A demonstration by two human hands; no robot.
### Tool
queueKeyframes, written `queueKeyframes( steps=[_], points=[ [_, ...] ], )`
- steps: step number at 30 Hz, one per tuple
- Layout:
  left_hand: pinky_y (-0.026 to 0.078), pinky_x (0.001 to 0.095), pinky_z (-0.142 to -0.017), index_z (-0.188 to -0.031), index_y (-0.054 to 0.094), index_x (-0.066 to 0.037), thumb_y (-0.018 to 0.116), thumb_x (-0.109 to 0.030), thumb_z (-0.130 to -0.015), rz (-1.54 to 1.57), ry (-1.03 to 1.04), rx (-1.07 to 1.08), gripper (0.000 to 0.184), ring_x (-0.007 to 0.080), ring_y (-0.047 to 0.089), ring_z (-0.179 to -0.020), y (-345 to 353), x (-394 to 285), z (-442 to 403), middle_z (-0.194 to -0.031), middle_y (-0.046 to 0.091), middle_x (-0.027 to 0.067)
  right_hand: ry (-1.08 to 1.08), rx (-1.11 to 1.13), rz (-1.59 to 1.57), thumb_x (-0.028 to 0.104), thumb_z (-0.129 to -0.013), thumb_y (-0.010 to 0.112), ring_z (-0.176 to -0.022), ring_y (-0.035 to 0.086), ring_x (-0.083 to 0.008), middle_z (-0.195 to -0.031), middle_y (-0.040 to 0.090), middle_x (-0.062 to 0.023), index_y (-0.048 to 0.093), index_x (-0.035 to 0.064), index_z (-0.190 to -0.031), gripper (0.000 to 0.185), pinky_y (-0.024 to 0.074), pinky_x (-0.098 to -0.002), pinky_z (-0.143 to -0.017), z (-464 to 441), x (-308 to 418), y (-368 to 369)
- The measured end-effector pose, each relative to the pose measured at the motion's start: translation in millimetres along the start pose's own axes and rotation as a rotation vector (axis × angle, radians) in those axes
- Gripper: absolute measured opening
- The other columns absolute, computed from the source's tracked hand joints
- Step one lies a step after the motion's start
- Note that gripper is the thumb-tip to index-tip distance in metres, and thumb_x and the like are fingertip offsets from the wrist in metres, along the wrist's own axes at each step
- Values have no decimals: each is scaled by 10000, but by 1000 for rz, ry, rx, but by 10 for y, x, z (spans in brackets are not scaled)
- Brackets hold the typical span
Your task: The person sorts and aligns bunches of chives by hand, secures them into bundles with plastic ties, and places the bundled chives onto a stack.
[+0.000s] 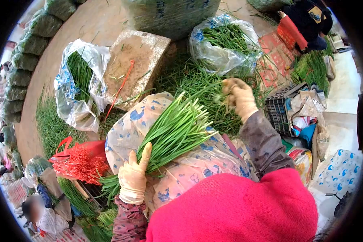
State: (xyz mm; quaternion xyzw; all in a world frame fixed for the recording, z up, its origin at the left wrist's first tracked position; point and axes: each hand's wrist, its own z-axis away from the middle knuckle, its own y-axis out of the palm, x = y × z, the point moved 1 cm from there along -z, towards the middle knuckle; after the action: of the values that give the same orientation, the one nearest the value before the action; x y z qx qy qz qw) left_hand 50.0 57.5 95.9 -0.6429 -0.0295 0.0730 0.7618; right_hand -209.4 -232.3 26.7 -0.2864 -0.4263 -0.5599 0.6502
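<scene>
A thick bunch of garlic chives (177, 135) lies slanting across the flower-patterned plastic cover (129, 117) on my lap, its pale cut ends up and to the right. My left hand (134, 173), in a pale glove, is closed around the leafy lower part, with the index finger stretched along the leaves. My right hand (240, 97), in a soiled glove, is raised beyond the pale ends. Its fingers are curled, and thin green chive leaves trail from the fingertips, slightly blurred. Loose chive trimmings (189, 80) are heaped on the floor beneath it.
Plastic bags with greens stand at left (99, 58) and top (246, 56), beside a worn block (137, 52). Red ties (82, 163) lie left of my lap. A black crate (278, 111) sits at right. Other people are at lower left (48, 218) and upper right (310, 20).
</scene>
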Motion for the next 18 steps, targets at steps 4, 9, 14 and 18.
queueKeyframes(
  steps=[4,9,14,18],
  points=[
    [489,374,-519,-1443,319,-343,526,25,-749,-107,4,26,813,275,577,-607,-73,-27,-39,-1040,568,155,8,-171,-7,240,-928,570,-627,594,-153,-949,660,-104,602,37,-1123,283,488,-293,-539,-249,-75,-453],
    [484,359,-509,-1443,314,-351,521,8,-770,-185,33,31,790,252,579,-607,-117,-81,-109,-1037,573,151,-137,333,1062,540,-816,613,-1240,479,-327,-1380,452,-179,596,82,-1180,586,376,-369,-1029,364,327,321],
    [496,387,-541,-1446,315,-339,570,28,-714,-133,7,9,857,293,589,-627,-126,-77,-140,-1052,574,156,-61,265,802,374,-825,612,-983,620,-325,-1088,634,-170,678,75,-986,346,482,-370,-849,389,-140,856],
    [514,407,-619,-1438,346,-311,608,64,-634,138,-74,84,925,345,620,-718,-254,-39,-102,-1047,591,158,-444,153,620,214,-837,561,-775,636,-246,-794,669,-118,702,61,-812,209,489,-327,-718,317,-182,859]
  ],
)
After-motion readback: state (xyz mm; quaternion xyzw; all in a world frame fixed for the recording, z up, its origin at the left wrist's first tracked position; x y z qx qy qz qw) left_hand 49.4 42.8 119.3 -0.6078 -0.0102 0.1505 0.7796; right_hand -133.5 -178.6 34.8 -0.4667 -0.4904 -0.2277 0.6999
